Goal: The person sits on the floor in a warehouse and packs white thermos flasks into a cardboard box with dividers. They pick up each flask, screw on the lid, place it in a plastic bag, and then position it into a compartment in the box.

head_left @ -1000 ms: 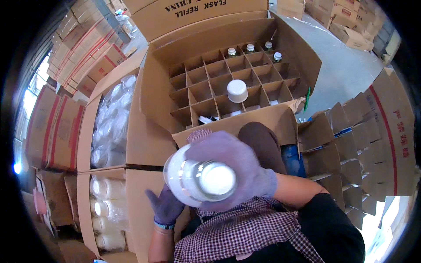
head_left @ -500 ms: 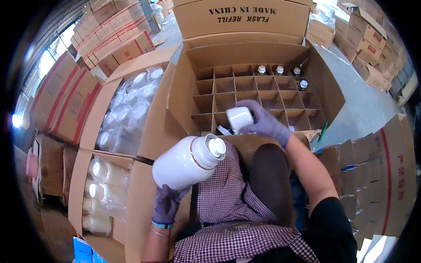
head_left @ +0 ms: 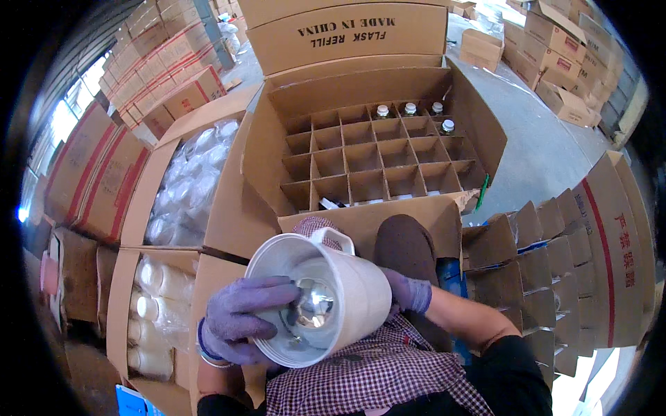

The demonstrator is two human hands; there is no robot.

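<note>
A white vessel (head_left: 368, 295) with a side handle (head_left: 347, 240) is held tilted above the checked apron (head_left: 374, 371), just outside the near edge of a divided carton (head_left: 374, 218); its wide end faces the viewer. The left hand (head_left: 239, 312) lies across the vessel's left rim, its fingers bent and slightly parted over the mouth; whether they grip the wall cannot be told. The right hand (head_left: 408, 288) is against the vessel's far right side, its fingers hidden, so their closure cannot be determined. As far as can be judged, a silvery rounded part (head_left: 316, 305) is already inside the vessel, although its seating is unclear, while the wide end is uncovered and the vessel not yet in any carton. Four white-capped bottles (head_left: 447, 127) stand in compartments toward the divided carton's far right corner; a dark-and-white item (head_left: 329, 204) lies near its near left corner. Along its left edge are film-wrapped clear pieces (head_left: 191, 177), with capped white bottles (head_left: 166, 310) in the nearer box (head_left: 182, 371).
</note>
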